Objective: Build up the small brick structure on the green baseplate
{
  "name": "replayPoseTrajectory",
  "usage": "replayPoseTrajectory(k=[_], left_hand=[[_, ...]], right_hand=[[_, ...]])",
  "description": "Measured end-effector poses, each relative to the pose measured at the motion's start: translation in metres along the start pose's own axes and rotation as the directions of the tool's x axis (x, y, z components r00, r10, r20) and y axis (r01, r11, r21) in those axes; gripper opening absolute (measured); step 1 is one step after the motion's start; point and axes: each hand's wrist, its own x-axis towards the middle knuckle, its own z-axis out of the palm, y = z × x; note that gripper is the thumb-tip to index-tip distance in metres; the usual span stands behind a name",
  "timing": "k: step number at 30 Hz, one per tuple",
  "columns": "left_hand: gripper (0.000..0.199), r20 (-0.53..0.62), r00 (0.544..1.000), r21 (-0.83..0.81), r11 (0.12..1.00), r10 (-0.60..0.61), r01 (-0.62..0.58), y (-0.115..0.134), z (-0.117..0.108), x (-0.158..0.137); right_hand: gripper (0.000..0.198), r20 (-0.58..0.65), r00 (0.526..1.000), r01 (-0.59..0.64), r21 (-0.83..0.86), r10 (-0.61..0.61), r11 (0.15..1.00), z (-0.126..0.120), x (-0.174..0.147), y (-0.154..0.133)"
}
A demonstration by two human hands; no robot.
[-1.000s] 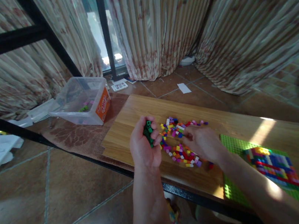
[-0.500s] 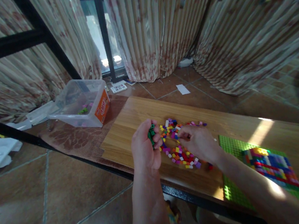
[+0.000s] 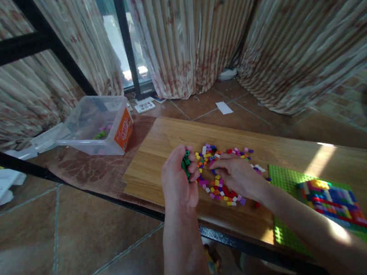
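My left hand [image 3: 180,179] is curled, palm up, around several dark green toy bricks [image 3: 186,163] that show between thumb and fingers. A scattered pile of small colourful toy bricks [image 3: 228,191] lies on the wooden board just right of it. Over that pile, my right hand [image 3: 237,173] reaches in with its fingers stretched out and pointing left, at the bricks. No brick shows in its fingers, though its underside is hidden. Farther right lies a green baseplate [image 3: 280,176], partly covered by my right forearm. A built block of multicoloured bricks [image 3: 334,202] sits on it.
The wooden board [image 3: 162,136] rests on a table with a dark metal edge. At its left stands a clear plastic box [image 3: 101,143] with an orange label and some bricks inside. A black metal frame [image 3: 64,58] rises at the left. Striped curtains [image 3: 184,31] hang behind.
My right hand has shifted slightly left over the pile, its fingers going from bent to more stretched out. White bricks beside its wrist have come into view. My left hand stays around the green bricks.
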Motion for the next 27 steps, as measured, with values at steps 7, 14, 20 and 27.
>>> replayPoseTrajectory(k=[7, 14, 20, 27], left_hand=[[0.013, -0.004, 1.0, -0.021, 1.0, -0.012, 0.012, 0.001, 0.001, -0.001], [0.012, -0.001, 1.0, -0.009, 1.0, -0.018, 0.018, 0.001, 0.001, -0.001], [0.015, -0.01, 1.0, 0.007, 1.0, -0.008, 0.008, 0.001, 0.0, -0.001], [0.016, -0.007, 1.0, 0.025, 0.999, -0.023, 0.023, -0.001, 0.0, 0.0]], right_hand=[[0.028, -0.013, 0.998, -0.057, -0.016, 0.057, 0.998, 0.002, 0.007, 0.001], [0.028, -0.047, 0.997, -0.066, -0.004, 0.066, 0.998, 0.005, 0.01, 0.003], [0.023, -0.107, 0.988, -0.09, 0.186, 0.111, 0.978, 0.005, 0.004, 0.013], [0.017, -0.124, 0.971, -0.147, 0.354, 0.202, 0.924, 0.001, -0.007, 0.014]])
